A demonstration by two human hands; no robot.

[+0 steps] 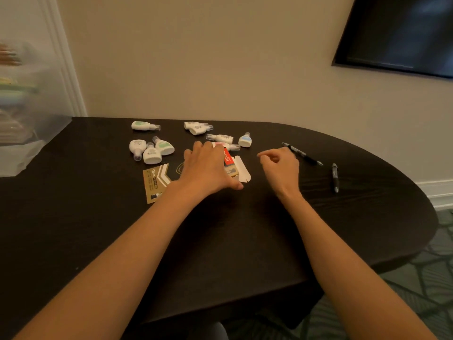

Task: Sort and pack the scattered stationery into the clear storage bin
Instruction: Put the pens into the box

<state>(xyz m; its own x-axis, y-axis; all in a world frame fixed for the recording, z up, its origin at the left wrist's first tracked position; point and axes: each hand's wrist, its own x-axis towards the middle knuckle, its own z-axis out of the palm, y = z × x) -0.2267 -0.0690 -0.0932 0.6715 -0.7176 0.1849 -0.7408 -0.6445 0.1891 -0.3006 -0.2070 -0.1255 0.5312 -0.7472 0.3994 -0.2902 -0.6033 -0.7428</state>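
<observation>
Two hands: both are working above the dark table (245,241), held apart, neither gripping anything that shows.
Left hand (208,168): is lying palm down, fingers spread, over the gold carton (157,182), with the thumb reaching toward the carton's open white flap (242,171). A red packet (228,157) is showing at the flap end, beside the knuckles.
Right hand (279,163): is hovering just right of the flap, fingers loosely curled, thumb and forefinger nearly meeting. No item is showing between them.
Correction tapes: are lying scattered beyond the left hand, with a cluster of three (152,149) to its left and others along the far edge. A pink one (226,145) is sitting at the fingertips; contact cannot be confirmed.
Pens: two are lying right of the right hand. The nearer pen (302,153) is running diagonally, far-left to near-right, its far end passing just behind the right knuckles. The second pen (335,176) is lying further right, pointing roughly toward the person.
Clear storage bin (27,114): is standing at the far left, blurred, already holding some items. It is well apart from both hands, with the left hand nearer.
Judgement: sorting appears to be at an early stage. Pens are falling to the right hand, carton and tapes to the left, and every item is going to need a leftward carry across the table.
</observation>
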